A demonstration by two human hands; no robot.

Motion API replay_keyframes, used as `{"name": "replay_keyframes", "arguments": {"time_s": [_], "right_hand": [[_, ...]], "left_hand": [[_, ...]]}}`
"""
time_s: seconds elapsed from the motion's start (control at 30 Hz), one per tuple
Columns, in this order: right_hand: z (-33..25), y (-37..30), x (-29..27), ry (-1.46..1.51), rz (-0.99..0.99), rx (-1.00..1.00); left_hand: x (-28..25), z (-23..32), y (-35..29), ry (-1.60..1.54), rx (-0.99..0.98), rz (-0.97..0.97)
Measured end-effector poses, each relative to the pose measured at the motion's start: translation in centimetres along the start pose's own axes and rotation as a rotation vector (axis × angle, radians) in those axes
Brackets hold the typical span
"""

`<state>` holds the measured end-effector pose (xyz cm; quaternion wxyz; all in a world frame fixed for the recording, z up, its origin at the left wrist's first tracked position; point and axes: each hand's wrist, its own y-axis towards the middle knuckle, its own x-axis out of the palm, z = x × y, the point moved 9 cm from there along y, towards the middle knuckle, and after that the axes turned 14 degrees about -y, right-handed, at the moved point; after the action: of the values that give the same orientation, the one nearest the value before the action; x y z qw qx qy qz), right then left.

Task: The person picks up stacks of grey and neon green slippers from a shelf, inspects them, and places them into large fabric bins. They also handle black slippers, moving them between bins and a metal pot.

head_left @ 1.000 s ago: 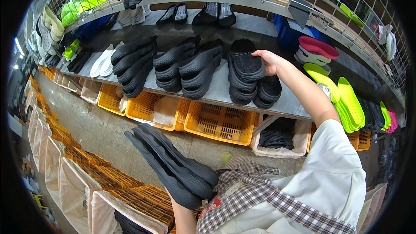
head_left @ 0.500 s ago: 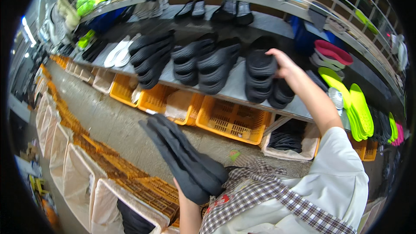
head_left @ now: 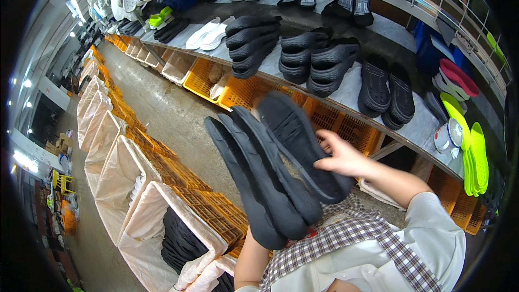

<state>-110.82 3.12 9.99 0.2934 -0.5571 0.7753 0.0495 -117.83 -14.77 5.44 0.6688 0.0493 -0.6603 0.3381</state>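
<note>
My left hand is hidden under a stack of black shoe soles (head_left: 265, 178); only its wrist and forearm (head_left: 251, 259) show below them. The soles lean with their toes away from me. My right hand (head_left: 338, 154) grips another black sole (head_left: 297, 146) at its side edge, thumb on the upper face. This sole tilts against the right side of the stack, and its far end is blurred. Beyond my right hand, two piles of black soles (head_left: 374, 86) sit side by side on the grey shelf (head_left: 348, 84).
Further left on the shelf stand taller piles of black soles (head_left: 251, 48) and white soles (head_left: 210, 35). To the right are a tin can (head_left: 448, 135) and neon yellow soles (head_left: 476, 162). Orange crates (head_left: 346, 130) sit under the shelf. Lined crates (head_left: 162, 227) stand in a row at left.
My right hand has come from the shelf pile toward my body with a black sole. The view has turned left, and the pile it reached into looks lower.
</note>
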Motion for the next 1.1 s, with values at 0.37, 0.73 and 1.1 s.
{"name": "replay_keyframes", "arguments": {"time_s": [0.37, 0.73, 1.1], "right_hand": [[0.5, 4.3, 18.6, 0.652, -0.385, -0.039], [-3.5, 6.4, 27.0, 0.610, -0.783, -0.160], [-18.9, 27.5, -1.5, 0.137, 0.027, -0.422]], "left_hand": [[-5.2, 10.5, -5.7, 0.427, 0.477, 0.152], [-6.8, 26.0, 0.5, 0.614, 0.008, -0.050], [-13.4, 38.6, 2.1, 0.493, 0.383, 0.055]]}}
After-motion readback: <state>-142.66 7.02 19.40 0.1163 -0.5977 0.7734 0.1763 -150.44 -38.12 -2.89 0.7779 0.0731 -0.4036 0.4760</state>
